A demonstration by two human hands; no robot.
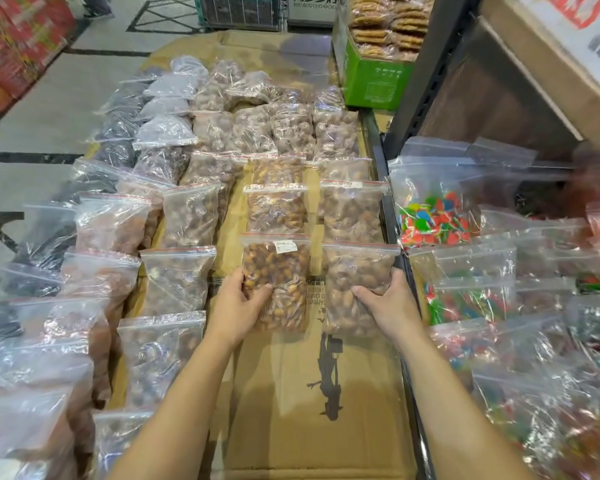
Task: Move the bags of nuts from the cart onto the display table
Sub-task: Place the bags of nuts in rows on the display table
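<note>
Cardboard sheet (pixel 291 427), near middle: black print, upside down, one bit reads "EANING", rest too small. Far sign (pixel 316 5): small letters, approx. "BOO DOO DUO KAO". Green box (pixel 378 81), far right: pale marks, can't read. White sticker (pixel 284 245) on bag of nuts (pixel 274 271): too small.

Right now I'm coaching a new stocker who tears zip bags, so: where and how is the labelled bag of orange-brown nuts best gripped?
Grip the labelled bag by its filled lower body, from its near left edge, as the left hand does, thumb on top. It lies nearly flat over the cardboard with its thin, empty zip strip pointing away.
</note>
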